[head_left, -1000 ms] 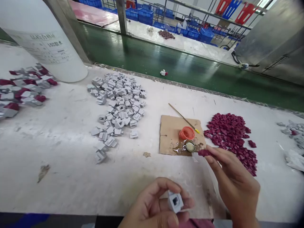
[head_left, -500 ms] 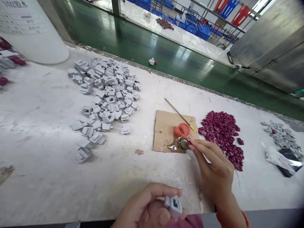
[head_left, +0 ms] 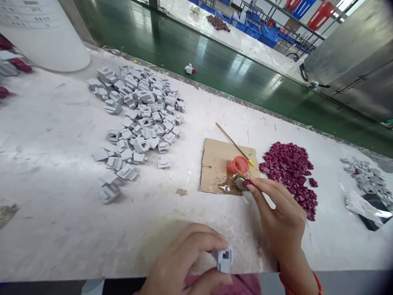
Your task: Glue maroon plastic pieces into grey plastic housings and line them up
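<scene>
Near the table's front edge, my left hand (head_left: 190, 256) grips a grey plastic piece (head_left: 225, 259) between thumb and fingers, its square hole facing me. My right hand (head_left: 278, 205) pinches a small maroon plastic piece (head_left: 247, 182) at the rim of a bottle cap (head_left: 240, 183). The cap sits on a cardboard square (head_left: 210, 153) wet with a shiny liquid. Just behind it stands a small red cup (head_left: 239, 164). A thin stick with a yellow tip (head_left: 235, 143) lies across the cardboard's far edge.
A heap of grey pieces (head_left: 144, 110) spreads at left; a maroon heap (head_left: 287, 168) lies right of the cardboard. Farther right are small grey pieces (head_left: 367, 176) and a black box with tissue (head_left: 373, 209). A white bucket (head_left: 52, 41) stands back left, before a green conveyor belt (head_left: 172, 49).
My left hand has turned the grey piece more upright, its fingers now curled over from above. My right hand stays at the cap with the maroon piece. The view has shifted slightly.
</scene>
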